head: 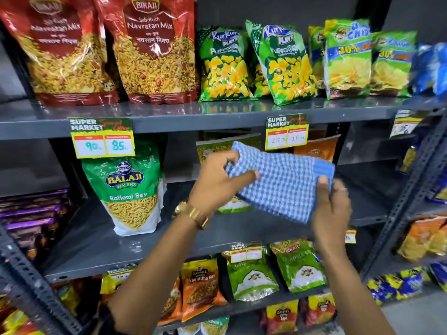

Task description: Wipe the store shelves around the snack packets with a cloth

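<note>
Two bare hands hold a blue-and-white checked cloth [281, 183] in the air in front of the middle shelf [101, 247], not touching it. The left hand [215, 182], with a gold watch [193, 213] on its wrist, pinches the cloth's left edge between thumb and fingers. The right hand [331, 206] grips the cloth's right edge, thumb on top and fingers curled behind. Toward the shelf's left end stands a green Balaji Ratlami Sev packet [130, 187]. On the upper shelf's front edge hangs a yellow price tag [102, 137], with red Navratan Mix packets [152, 49] standing above it
</note>
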